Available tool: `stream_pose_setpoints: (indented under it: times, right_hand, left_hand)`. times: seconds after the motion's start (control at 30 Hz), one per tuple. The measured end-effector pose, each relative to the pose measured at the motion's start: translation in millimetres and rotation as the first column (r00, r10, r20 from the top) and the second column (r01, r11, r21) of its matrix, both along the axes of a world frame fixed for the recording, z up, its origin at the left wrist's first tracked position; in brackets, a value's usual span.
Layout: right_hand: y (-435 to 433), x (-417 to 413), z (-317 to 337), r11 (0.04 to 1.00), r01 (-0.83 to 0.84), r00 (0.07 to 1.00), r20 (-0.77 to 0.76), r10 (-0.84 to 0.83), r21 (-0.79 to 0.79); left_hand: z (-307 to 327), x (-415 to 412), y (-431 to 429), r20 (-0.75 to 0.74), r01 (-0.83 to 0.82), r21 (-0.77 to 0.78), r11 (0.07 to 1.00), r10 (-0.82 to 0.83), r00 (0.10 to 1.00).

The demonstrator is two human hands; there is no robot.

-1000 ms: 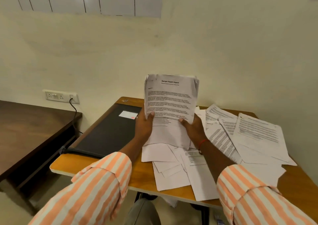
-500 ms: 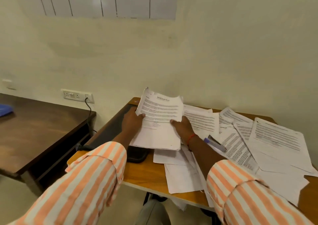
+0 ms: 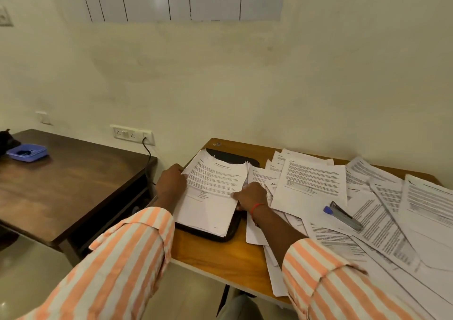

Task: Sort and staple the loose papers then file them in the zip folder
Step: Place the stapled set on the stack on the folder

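Head view: a second ago you held the stack of papers [image 3: 213,192] upright in the air in front of you. Half a second ago it was tipping down. Now it lies flat on the black zip folder [image 3: 230,230], at the left end of the desk [image 3: 215,252].

Your left hand [image 3: 171,181] is at the stack's left edge, knuckles up, with the fingers curled round that edge. Your right hand [image 3: 251,194] is at the right edge, with the thumb pressed on the top sheet and the other fingers curled under. A red thread [image 3: 256,208] sits on that wrist. Both hands have hold of the stack and nothing else.

The folder's far corner shows beyond the stack and its near rim shows below it. Whether its zip is open you cannot tell from here.

Just to the right of your right hand the loose papers [image 3: 311,182] lie overlapping across the rest of the desk, some hanging over the near edge. The stapler [image 3: 343,215], grey with a blue end and not seen a second ago, rests on those sheets, well apart from both hands.
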State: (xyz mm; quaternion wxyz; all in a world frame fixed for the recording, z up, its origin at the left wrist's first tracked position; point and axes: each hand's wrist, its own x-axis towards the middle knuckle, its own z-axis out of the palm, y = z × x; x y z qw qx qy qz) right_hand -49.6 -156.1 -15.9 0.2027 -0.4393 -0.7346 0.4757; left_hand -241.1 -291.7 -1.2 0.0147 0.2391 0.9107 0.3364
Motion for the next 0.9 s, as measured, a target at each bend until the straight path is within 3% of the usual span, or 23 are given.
stream_pose_setpoints:
  times: [0.47, 0.57, 0.67, 0.77, 0.9]
  right_hand:
    - [-2.5, -9.3, 2.5, 0.987, 0.039, 0.999, 0.002, -0.039, 0.154]
    - [5.6, 5.4, 15.9, 0.948, 0.087, 0.995, 0.011, -0.095, 0.305]
    - [30.3, 30.7, 20.2, 0.884, 0.131, 0.980, 0.076, -0.184, 0.449]
    - [55.0, 67.7, 20.0, 0.819, 0.093, 0.942, 0.216, -0.256, 0.566]
    - [84.3, 117.7, 11.9, 0.703, -0.027, 0.856, 0.379, -0.351, 0.711]
  left_hand:
    - [-17.6, -15.6, 10.8, -0.110, -0.072, 0.007, 0.997, 0.072, 0.991]
    - [-11.6, -10.3, 12.7, -0.230, -0.078, -0.046, 0.996, 0.066, 0.971]
    - [-5.6, 2.7, 21.7, -0.329, -0.004, -0.077, 0.997, -0.022, 0.944]
    - [-5.0, 29.1, 38.7, -0.263, 0.144, -0.109, 0.984, -0.168, 0.950]
    - [-4.4, 84.4, 67.9, -0.200, 0.326, -0.032, 0.945, -0.326, 0.924]
